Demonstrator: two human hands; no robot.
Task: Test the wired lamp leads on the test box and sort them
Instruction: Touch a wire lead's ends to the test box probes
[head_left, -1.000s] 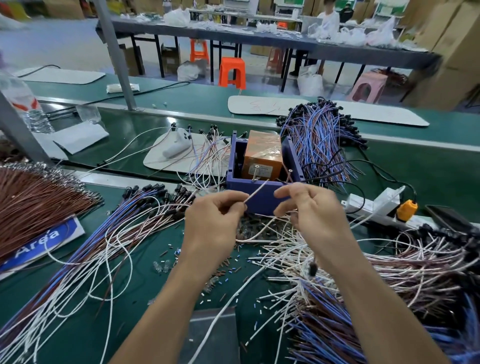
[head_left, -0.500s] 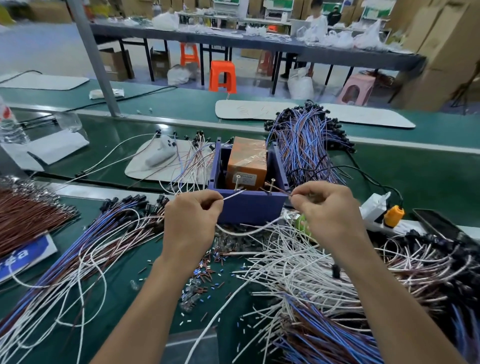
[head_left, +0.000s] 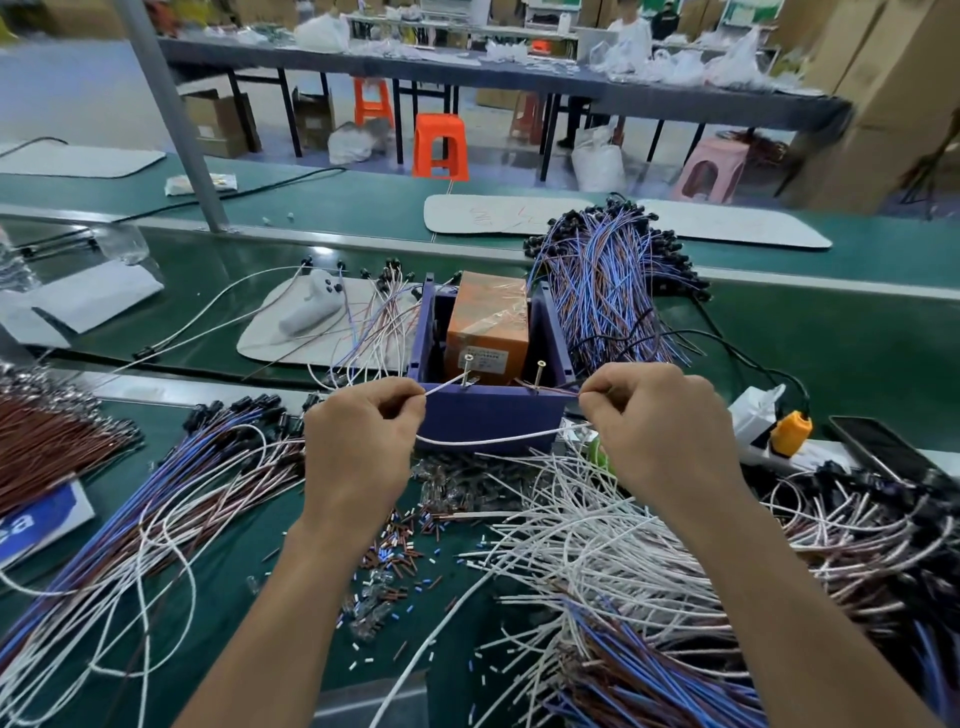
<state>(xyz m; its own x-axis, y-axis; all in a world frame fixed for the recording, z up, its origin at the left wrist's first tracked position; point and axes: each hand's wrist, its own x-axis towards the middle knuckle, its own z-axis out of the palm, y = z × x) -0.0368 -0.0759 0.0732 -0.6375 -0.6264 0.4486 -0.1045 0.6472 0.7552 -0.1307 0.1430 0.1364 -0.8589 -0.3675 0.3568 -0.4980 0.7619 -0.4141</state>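
A purple test box (head_left: 488, 415) stands mid-bench with an orange block (head_left: 488, 322) inside and two screw posts (head_left: 540, 375) on its front wall. My left hand (head_left: 358, 441) pinches one end of a white lamp lead (head_left: 493, 441), whose tip reaches the left post. My right hand (head_left: 654, 431) pinches the lead's other end, which points at the right post. The wire sags between both hands in front of the box. White, blue and brown leads lie piled at the lower right (head_left: 623, 571) and lower left (head_left: 156, 519).
A bundle of blue and brown leads (head_left: 602, 291) lies behind the box on the right. A white pad (head_left: 306, 332) with more leads sits left of it. A power strip with an orange plug (head_left: 789, 431) and a phone (head_left: 883, 452) are at right. Cut sleeve bits (head_left: 395, 551) litter the mat.
Both hands moved apart and up to the box, stretching the white lead and bringing its ends to the two screw posts. The camera view also shifted slightly closer.
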